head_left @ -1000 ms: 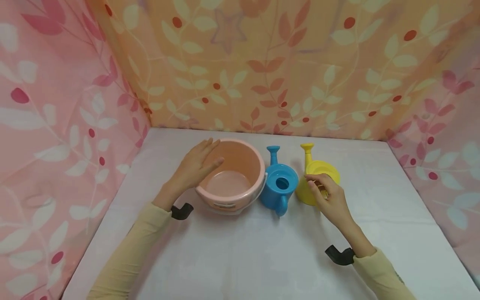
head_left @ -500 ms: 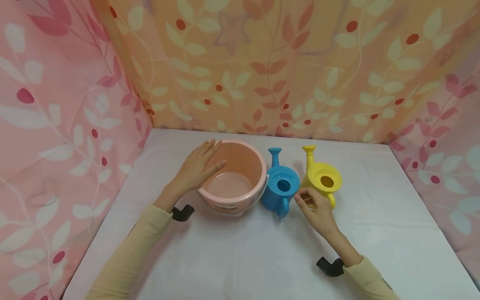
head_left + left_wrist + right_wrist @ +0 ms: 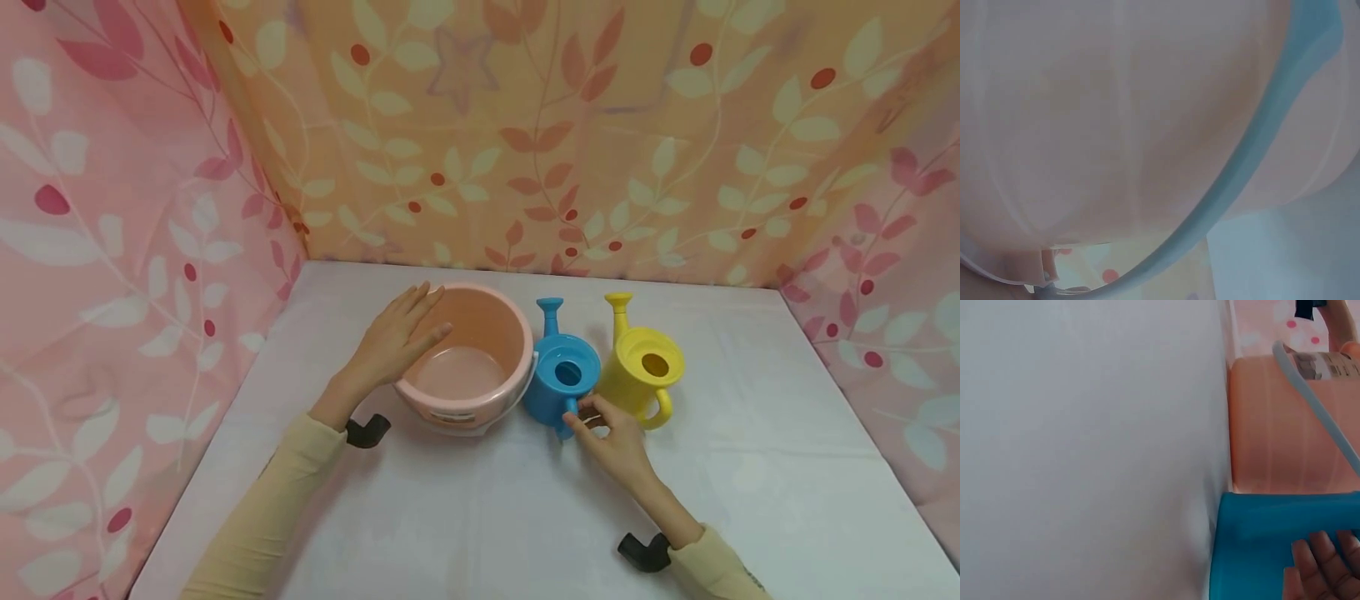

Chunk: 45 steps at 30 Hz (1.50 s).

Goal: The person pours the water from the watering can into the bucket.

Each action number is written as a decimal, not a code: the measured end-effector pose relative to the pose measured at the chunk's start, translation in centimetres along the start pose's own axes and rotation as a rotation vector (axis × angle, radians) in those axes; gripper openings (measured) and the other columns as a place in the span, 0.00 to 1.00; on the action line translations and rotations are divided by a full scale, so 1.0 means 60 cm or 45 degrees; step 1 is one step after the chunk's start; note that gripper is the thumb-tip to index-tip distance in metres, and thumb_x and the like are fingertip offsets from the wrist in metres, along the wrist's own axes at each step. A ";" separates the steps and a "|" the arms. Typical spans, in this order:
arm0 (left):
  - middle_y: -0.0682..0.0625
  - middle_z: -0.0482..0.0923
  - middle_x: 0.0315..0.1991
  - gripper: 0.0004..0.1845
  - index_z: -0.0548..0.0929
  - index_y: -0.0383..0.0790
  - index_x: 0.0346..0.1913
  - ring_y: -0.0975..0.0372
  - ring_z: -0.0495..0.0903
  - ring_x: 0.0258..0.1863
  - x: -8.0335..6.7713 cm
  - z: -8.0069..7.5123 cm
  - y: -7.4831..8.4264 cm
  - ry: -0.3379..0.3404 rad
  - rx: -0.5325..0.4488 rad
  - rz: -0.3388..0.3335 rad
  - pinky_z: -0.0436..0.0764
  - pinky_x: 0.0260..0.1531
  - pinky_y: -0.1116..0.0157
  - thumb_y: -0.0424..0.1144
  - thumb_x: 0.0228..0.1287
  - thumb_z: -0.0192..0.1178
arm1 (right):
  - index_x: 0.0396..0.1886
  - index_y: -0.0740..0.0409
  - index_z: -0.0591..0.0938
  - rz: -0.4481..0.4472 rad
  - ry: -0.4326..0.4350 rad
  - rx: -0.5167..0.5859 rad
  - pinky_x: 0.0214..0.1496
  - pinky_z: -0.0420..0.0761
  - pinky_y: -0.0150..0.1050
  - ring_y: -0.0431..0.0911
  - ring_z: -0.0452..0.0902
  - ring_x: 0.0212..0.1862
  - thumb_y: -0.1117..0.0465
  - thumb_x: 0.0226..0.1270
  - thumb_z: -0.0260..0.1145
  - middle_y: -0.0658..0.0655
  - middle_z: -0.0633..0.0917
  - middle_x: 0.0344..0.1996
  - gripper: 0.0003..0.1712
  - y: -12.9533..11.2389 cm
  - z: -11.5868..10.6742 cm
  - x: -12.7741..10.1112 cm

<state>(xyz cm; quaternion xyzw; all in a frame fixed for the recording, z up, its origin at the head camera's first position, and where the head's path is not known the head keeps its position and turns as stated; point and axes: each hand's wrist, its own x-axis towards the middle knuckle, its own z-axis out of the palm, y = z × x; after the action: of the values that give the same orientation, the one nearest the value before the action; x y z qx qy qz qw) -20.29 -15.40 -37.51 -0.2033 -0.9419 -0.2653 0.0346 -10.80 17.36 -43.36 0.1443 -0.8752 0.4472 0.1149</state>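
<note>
A pink bucket stands on the white table; its wall fills the left wrist view. My left hand rests flat on the bucket's left rim, fingers straight. To the right of the bucket stands a blue watering can, then a yellow watering can, both with spouts pointing away. My right hand is at the blue can's near side, thumb and forefinger curled about its handle. In the right wrist view its fingertips lie against the blue can, with the bucket beyond.
Leaf-patterned cloth walls close the table in at the back, the left and the right. A grey bail handle hangs down the bucket's side. Black wrist mounts sit on both sleeves.
My right hand has left the yellow can and moved left and nearer, to the blue can's handle. The left hand and bucket have stayed put.
</note>
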 end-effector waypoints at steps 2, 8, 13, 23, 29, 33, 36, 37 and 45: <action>0.48 0.47 0.74 0.38 0.52 0.56 0.72 0.54 0.42 0.73 -0.001 0.000 0.000 0.001 -0.002 -0.004 0.48 0.68 0.45 0.68 0.64 0.38 | 0.36 0.63 0.79 0.004 -0.013 0.027 0.37 0.84 0.41 0.43 0.79 0.34 0.68 0.56 0.68 0.54 0.84 0.30 0.09 0.018 0.010 -0.003; 0.49 0.46 0.74 0.37 0.53 0.56 0.72 0.54 0.42 0.73 -0.002 -0.001 0.001 0.003 -0.015 -0.010 0.50 0.66 0.42 0.68 0.64 0.38 | 0.40 0.58 0.76 0.053 -0.059 0.180 0.44 0.82 0.37 0.40 0.82 0.38 0.64 0.60 0.66 0.51 0.85 0.34 0.10 0.059 0.033 -0.010; 0.51 0.46 0.74 0.36 0.53 0.58 0.72 0.54 0.42 0.73 -0.001 0.002 -0.002 0.012 -0.024 -0.010 0.51 0.65 0.40 0.68 0.64 0.38 | 0.44 0.61 0.71 0.069 -0.149 0.395 0.50 0.78 0.30 0.42 0.81 0.43 0.63 0.68 0.58 0.57 0.86 0.36 0.09 0.065 0.038 -0.016; 0.51 0.47 0.74 0.36 0.55 0.57 0.72 0.54 0.43 0.73 -0.001 0.000 -0.002 0.024 -0.035 -0.012 0.52 0.63 0.38 0.68 0.64 0.38 | 0.49 0.70 0.65 0.136 -0.154 0.651 0.52 0.78 0.34 0.55 0.76 0.45 0.65 0.74 0.46 0.67 0.76 0.37 0.11 0.055 0.053 -0.024; 0.52 0.46 0.74 0.36 0.57 0.56 0.71 0.53 0.44 0.73 -0.002 0.000 0.001 0.027 -0.039 -0.013 0.54 0.62 0.37 0.68 0.64 0.38 | 0.47 0.66 0.66 0.281 -0.019 0.598 0.47 0.78 0.31 0.55 0.73 0.42 0.60 0.75 0.45 0.63 0.73 0.37 0.11 0.056 0.063 -0.025; 0.53 0.46 0.74 0.35 0.57 0.56 0.71 0.54 0.44 0.73 -0.002 0.002 0.001 0.028 -0.050 -0.023 0.55 0.61 0.36 0.68 0.64 0.38 | 0.42 0.64 0.66 0.342 0.093 0.626 0.42 0.76 0.30 0.49 0.71 0.40 0.61 0.75 0.45 0.56 0.70 0.36 0.09 0.057 0.064 -0.023; 0.52 0.47 0.74 0.35 0.57 0.56 0.71 0.54 0.44 0.73 -0.002 0.001 0.000 0.030 -0.053 -0.026 0.54 0.61 0.36 0.68 0.64 0.39 | 0.37 0.65 0.66 0.340 0.171 0.654 0.37 0.72 0.33 0.46 0.67 0.36 0.63 0.75 0.46 0.54 0.68 0.30 0.08 0.052 0.063 -0.022; 0.52 0.47 0.74 0.36 0.57 0.56 0.71 0.53 0.44 0.73 -0.002 0.001 0.000 0.029 -0.050 -0.024 0.54 0.61 0.36 0.68 0.64 0.39 | 0.36 0.66 0.65 0.336 0.188 0.661 0.36 0.70 0.34 0.46 0.66 0.35 0.64 0.74 0.46 0.55 0.67 0.28 0.08 0.048 0.062 -0.022; 0.51 0.46 0.74 0.36 0.56 0.56 0.71 0.54 0.43 0.73 0.001 0.002 -0.003 0.021 -0.045 -0.018 0.54 0.62 0.37 0.68 0.64 0.38 | 0.38 0.72 0.68 0.394 0.317 0.600 0.39 0.72 0.37 0.55 0.66 0.37 0.60 0.75 0.46 0.58 0.70 0.29 0.15 0.025 0.052 -0.025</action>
<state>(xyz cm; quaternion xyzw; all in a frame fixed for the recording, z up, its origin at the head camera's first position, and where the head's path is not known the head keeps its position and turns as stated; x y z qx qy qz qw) -20.43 -15.45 -37.71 -0.1951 -0.9381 -0.2837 0.0370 -10.19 15.91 -46.76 -0.0241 -0.7382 0.6642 0.1153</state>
